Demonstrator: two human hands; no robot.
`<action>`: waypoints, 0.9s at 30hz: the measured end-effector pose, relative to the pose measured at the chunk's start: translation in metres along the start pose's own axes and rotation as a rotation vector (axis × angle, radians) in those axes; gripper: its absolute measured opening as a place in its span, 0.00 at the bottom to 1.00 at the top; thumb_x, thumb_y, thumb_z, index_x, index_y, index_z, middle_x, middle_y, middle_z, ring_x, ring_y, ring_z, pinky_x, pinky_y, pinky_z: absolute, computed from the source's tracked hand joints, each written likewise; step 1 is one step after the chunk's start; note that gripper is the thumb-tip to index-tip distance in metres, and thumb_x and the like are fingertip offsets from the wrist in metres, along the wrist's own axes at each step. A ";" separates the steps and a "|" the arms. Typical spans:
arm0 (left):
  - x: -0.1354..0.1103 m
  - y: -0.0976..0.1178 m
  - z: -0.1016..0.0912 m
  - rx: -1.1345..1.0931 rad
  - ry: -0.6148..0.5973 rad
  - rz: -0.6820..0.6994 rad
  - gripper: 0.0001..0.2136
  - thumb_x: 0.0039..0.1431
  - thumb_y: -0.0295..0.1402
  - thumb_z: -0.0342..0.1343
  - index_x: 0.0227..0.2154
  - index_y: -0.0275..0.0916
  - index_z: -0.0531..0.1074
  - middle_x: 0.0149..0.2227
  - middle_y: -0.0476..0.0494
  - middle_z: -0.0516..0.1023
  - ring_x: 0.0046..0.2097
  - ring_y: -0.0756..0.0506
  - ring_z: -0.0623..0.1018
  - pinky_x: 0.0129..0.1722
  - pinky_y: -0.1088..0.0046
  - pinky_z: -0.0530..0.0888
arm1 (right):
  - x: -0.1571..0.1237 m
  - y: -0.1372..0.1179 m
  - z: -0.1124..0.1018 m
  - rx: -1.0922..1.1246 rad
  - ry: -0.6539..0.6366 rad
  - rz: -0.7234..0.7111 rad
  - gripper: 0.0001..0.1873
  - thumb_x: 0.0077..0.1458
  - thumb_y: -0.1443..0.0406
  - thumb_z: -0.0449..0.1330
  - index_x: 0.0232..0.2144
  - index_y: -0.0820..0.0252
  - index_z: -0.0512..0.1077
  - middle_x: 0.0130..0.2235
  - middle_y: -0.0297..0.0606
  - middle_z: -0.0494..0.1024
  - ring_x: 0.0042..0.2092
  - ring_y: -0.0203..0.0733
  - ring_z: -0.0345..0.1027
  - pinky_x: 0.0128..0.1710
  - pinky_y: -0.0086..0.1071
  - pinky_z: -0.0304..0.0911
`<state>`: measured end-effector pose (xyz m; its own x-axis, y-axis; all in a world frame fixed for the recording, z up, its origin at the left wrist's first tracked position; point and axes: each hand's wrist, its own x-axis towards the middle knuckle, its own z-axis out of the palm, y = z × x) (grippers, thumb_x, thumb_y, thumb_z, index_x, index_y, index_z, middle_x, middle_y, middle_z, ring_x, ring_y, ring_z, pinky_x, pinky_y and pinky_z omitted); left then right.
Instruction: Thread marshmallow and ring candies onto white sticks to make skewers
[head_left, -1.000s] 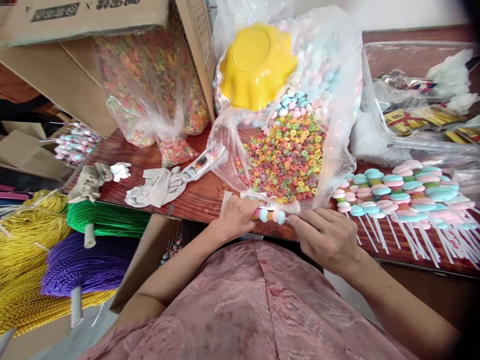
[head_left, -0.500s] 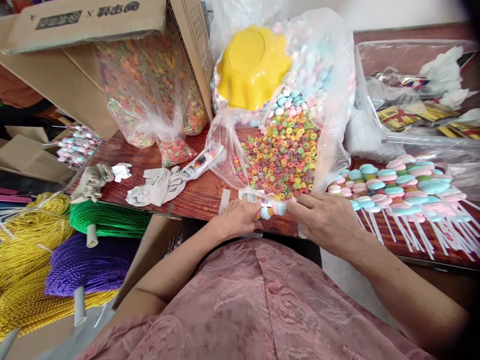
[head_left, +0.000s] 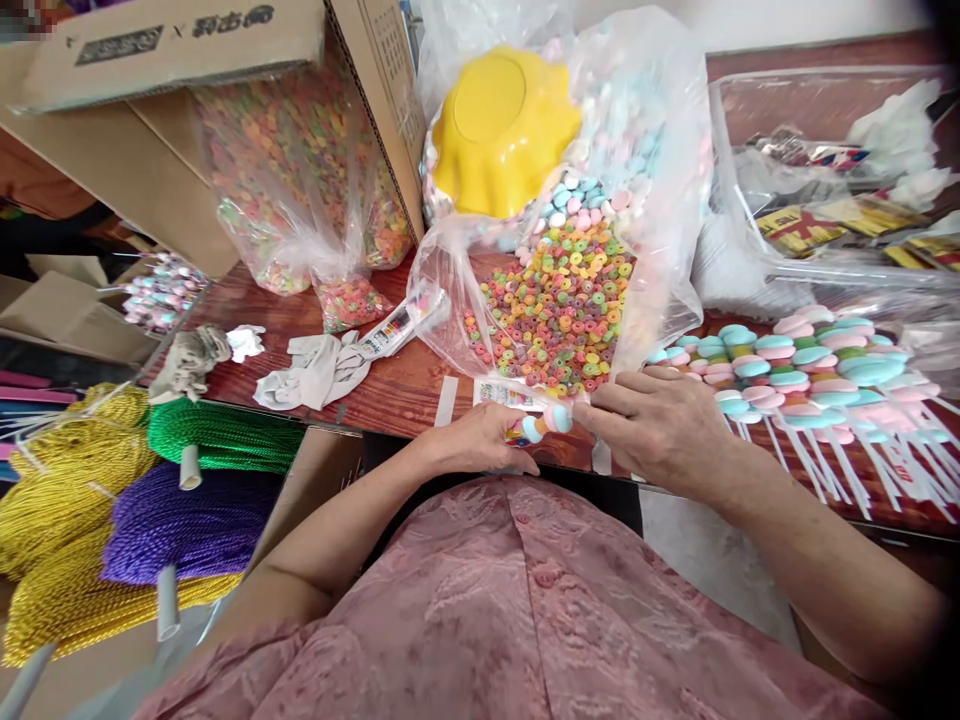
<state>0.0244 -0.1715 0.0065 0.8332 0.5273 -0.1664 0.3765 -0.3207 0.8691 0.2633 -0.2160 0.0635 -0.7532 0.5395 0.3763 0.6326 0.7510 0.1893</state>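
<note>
My left hand (head_left: 486, 440) is closed around a candy skewer (head_left: 541, 424), a short stack of pale blue, pink and orange sweets that pokes out toward the right. At the skewer's far end, my right hand (head_left: 660, 425) has its fingers curled together in a pinch. Whatever lies between those fingertips is hidden. Just beyond both hands, colourful ring-shaped candies (head_left: 559, 310) spill from a clear plastic bag. Pink, blue and white round sweets (head_left: 577, 203) lie behind them. Finished-looking candy skewers (head_left: 810, 375) with white sticks are heaped to the right of my right hand.
An upturned yellow bowl (head_left: 506, 130) rests on the bag of sweets. A cardboard box (head_left: 180, 60) with bagged ring candies stands at back left, near grey gloves (head_left: 315, 372). A clear tray (head_left: 832, 270) holds packets. Coloured cord bundles (head_left: 195, 520) fill the lower left.
My right hand has shifted slightly to the right, and my left hand has tipped a little with the candy skewer still in it. The whole view has moved slightly.
</note>
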 end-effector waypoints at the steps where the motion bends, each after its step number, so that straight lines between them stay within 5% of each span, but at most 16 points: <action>1: 0.002 0.000 0.001 -0.033 0.005 -0.021 0.14 0.50 0.39 0.66 0.37 0.37 0.74 0.35 0.51 0.74 0.39 0.47 0.72 0.40 0.73 0.68 | 0.000 -0.002 0.001 0.005 0.010 0.000 0.09 0.60 0.72 0.52 0.33 0.59 0.71 0.27 0.35 0.71 0.30 0.40 0.59 0.32 0.34 0.45; 4: 0.005 -0.003 0.003 -0.118 0.036 -0.109 0.13 0.47 0.38 0.67 0.32 0.35 0.74 0.29 0.53 0.71 0.33 0.49 0.70 0.34 0.76 0.67 | 0.001 -0.010 0.002 0.030 0.010 0.010 0.09 0.58 0.73 0.52 0.31 0.60 0.71 0.25 0.35 0.70 0.29 0.39 0.59 0.30 0.34 0.45; 10: 0.005 -0.002 0.005 -0.024 0.185 -0.131 0.13 0.49 0.36 0.65 0.36 0.36 0.77 0.32 0.50 0.76 0.35 0.48 0.73 0.37 0.75 0.69 | 0.000 -0.027 0.001 0.063 -0.126 0.159 0.11 0.53 0.76 0.52 0.30 0.60 0.71 0.25 0.35 0.73 0.29 0.37 0.63 0.30 0.34 0.44; 15: 0.005 0.010 0.007 0.145 0.112 -0.167 0.10 0.50 0.38 0.64 0.32 0.37 0.76 0.28 0.50 0.76 0.33 0.47 0.73 0.33 0.75 0.67 | 0.003 -0.024 0.008 0.099 -0.206 0.213 0.09 0.54 0.74 0.53 0.27 0.61 0.72 0.25 0.37 0.74 0.27 0.36 0.62 0.29 0.34 0.39; 27: 0.010 0.013 0.007 0.080 0.023 -0.144 0.08 0.50 0.36 0.64 0.27 0.36 0.74 0.25 0.53 0.72 0.31 0.49 0.72 0.30 0.76 0.64 | 0.020 -0.034 0.028 0.235 -0.300 0.218 0.07 0.57 0.71 0.55 0.29 0.62 0.73 0.28 0.38 0.77 0.28 0.35 0.63 0.29 0.35 0.39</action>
<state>0.0403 -0.1762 0.0132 0.7589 0.5903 -0.2749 0.5234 -0.3019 0.7968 0.2213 -0.2198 0.0391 -0.6477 0.7556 0.0978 0.7504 0.6549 -0.0895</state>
